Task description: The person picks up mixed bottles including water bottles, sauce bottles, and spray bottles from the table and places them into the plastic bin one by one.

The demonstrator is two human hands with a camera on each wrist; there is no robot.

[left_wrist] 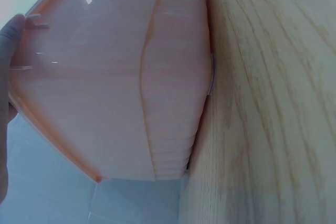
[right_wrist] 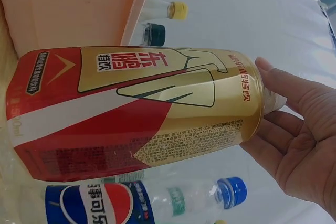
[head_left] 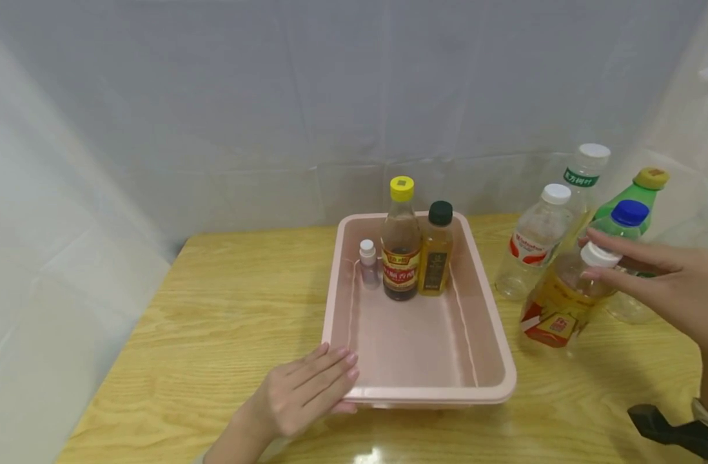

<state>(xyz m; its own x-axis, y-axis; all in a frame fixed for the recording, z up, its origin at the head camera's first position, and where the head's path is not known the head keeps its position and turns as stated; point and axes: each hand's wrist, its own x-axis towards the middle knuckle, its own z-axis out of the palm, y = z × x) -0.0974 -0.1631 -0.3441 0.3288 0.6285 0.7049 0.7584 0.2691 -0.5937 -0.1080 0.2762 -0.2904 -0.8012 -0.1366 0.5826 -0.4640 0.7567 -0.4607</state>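
Note:
My right hand (head_left: 667, 277) pinches the white cap of a drink bottle (head_left: 563, 309) with a red and gold label. The bottle leans to the right of a pink plastic tub (head_left: 412, 393); in the right wrist view its label (right_wrist: 136, 114) fills the middle. At the tub's near left corner, my left hand (head_left: 307, 390) holds the rim, fingers over it and thumb outside. Inside the tub stand a yellow-capped sauce bottle (head_left: 400, 258), a dark-capped bottle (head_left: 436, 258) and a small white-capped bottle (head_left: 368, 264). The left wrist view shows the tub's outer wall (left_wrist: 105, 87).
Right of the tub stand several bottles: a clear one with a red and white label (head_left: 531, 248), a green-labelled one (head_left: 583, 177), a green yellow-capped one (head_left: 644, 187) and a blue-capped Pepsi bottle (right_wrist: 105, 203). A black strap-like object (head_left: 673, 432) shows near the right wrist. Pale sheeting (head_left: 273, 116) hangs behind the table.

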